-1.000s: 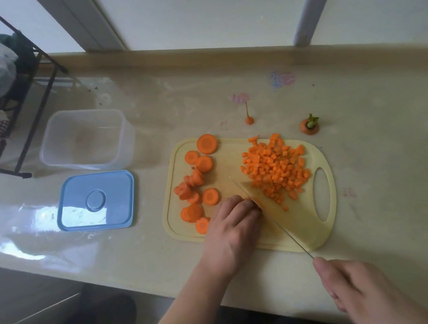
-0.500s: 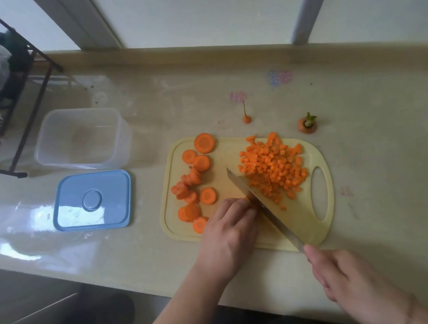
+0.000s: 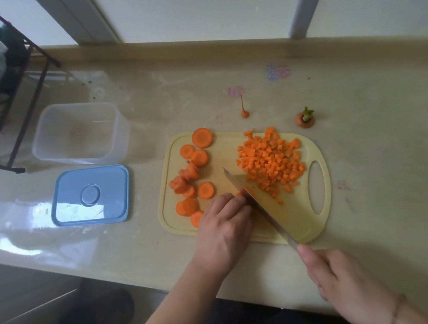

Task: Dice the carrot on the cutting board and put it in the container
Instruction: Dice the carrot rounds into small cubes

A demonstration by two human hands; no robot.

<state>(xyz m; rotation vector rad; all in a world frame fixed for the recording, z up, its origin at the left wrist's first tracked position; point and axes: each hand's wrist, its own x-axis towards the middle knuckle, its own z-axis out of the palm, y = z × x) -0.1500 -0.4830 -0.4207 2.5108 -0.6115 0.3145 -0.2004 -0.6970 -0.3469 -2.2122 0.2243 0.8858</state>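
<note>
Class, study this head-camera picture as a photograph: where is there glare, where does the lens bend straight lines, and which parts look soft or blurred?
Head view: window light glares off the glossy counter and the blue lid; the wide lens bows the back ledge and splays the window frames; the rack at far left looks soft; the right hand at the frame's bottom is slightly smeared, while the diced carrot stays fairly crisp.

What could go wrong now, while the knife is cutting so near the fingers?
1. The left hand holds a carrot piece right against the knife; a slip could nick the fingers.
2. The dice lie close beside the blade and near the board edge, so a sweep may push some off.
3. The container stands apart, so dice may spill in transfer.
</note>
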